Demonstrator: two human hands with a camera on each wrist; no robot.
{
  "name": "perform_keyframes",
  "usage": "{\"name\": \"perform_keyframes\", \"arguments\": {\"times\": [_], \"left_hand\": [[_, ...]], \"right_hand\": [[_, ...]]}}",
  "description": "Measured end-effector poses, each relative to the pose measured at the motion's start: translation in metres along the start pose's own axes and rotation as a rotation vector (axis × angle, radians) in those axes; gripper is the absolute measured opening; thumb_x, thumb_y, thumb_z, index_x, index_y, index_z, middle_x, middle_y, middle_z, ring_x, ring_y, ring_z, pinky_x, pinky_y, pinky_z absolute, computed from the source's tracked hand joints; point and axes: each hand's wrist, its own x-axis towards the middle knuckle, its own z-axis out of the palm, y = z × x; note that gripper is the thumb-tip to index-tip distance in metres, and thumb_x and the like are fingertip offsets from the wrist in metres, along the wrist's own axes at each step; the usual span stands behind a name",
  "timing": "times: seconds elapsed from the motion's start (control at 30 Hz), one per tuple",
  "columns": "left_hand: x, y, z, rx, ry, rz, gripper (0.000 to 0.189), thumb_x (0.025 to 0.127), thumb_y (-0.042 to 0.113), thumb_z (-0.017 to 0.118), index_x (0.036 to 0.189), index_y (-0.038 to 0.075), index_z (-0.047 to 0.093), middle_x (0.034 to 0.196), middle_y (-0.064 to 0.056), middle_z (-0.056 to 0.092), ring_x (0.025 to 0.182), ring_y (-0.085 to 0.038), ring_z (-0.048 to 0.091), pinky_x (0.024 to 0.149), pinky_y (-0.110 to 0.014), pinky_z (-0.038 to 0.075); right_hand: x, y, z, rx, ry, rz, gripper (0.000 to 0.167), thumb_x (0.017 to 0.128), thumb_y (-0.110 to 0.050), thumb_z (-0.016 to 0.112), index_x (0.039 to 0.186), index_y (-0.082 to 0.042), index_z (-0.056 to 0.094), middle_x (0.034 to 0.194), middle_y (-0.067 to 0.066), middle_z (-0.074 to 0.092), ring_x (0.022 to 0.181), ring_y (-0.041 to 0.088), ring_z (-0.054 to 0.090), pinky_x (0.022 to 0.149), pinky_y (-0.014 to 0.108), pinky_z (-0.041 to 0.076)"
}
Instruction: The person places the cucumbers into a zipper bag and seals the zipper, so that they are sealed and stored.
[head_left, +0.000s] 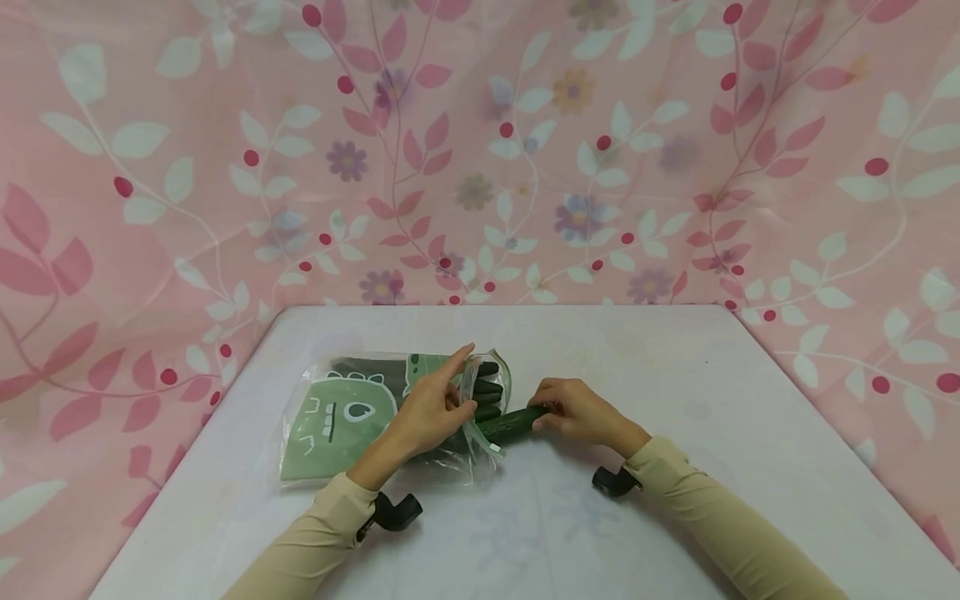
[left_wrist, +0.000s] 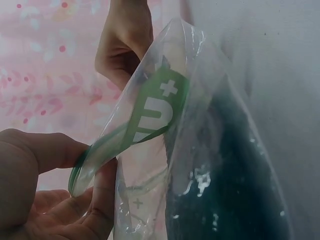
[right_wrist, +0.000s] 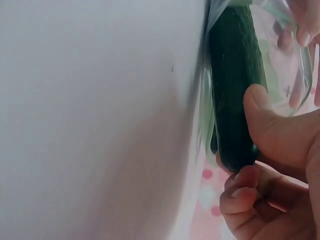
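Pink leafy cloth hung behind the white table. From afar, I saw the left hand pinch the clear bag by its rim; the right hand gripped a cucumber partly inside. If the rim slipped, the bag could sag and snag it.

Inside the bag, the far end of one cucumber is hidden. Beyond the bag, the flowered cloth runs past the picture's edges; on the bag's near side, both sleeves are cut off.
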Motion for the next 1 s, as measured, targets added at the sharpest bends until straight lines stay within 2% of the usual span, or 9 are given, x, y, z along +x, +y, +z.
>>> {"name": "perform_keyframes", "arguments": {"times": [0.17,0.4,0.73,0.87,1.0], "left_hand": [[0.0,0.0,0.001,0.007,0.001,-0.008,0.08,0.089,0.013,0.068,0.159,0.025,0.029,0.145,-0.013,0.054,0.071,-0.01,0.062,0.064,-0.026,0.052],[0.0,0.002,0.002,0.011,-0.009,-0.033,0.08,0.09,0.015,0.068,0.159,0.028,0.029,0.146,-0.011,0.053,0.072,-0.009,0.062,0.063,-0.026,0.051],[0.0,0.002,-0.001,0.002,-0.027,-0.051,0.081,0.091,0.017,0.069,0.159,0.031,0.027,0.149,-0.008,0.051,0.074,-0.009,0.063,0.064,-0.026,0.052],[0.0,0.001,-0.001,-0.003,-0.029,-0.045,0.081,0.092,0.017,0.069,0.159,0.03,0.027,0.149,-0.008,0.051,0.074,-0.009,0.064,0.064,-0.026,0.052],[0.0,0.001,-0.001,-0.01,-0.028,-0.034,0.081,0.092,0.016,0.069,0.159,0.03,0.026,0.149,-0.009,0.051,0.074,-0.009,0.064,0.064,-0.027,0.052]], "right_hand": [[0.006,-0.008,0.009,-0.006,0.046,-0.004,0.015,0.083,-0.018,0.08,0.096,-0.012,0.077,0.084,-0.003,0.063,0.065,0.002,0.046,0.06,0.021,0.041],[0.014,-0.021,0.014,-0.012,0.046,0.019,0.017,0.084,-0.019,0.079,0.099,-0.01,0.077,0.085,-0.001,0.066,0.066,0.003,0.048,0.061,0.021,0.043],[0.019,-0.026,0.018,0.011,0.072,0.017,0.018,0.084,-0.018,0.079,0.1,-0.009,0.077,0.088,-0.002,0.068,0.066,0.002,0.05,0.061,0.022,0.045],[0.017,-0.024,0.02,0.037,0.018,0.027,0.021,0.085,-0.02,0.079,0.103,-0.009,0.075,0.091,-0.002,0.069,0.067,0.001,0.051,0.062,0.02,0.045],[0.016,-0.023,0.019,0.05,-0.095,-0.035,0.03,0.088,-0.021,0.076,0.113,-0.006,0.073,0.1,0.001,0.069,0.074,0.005,0.053,0.068,0.021,0.047]]}}
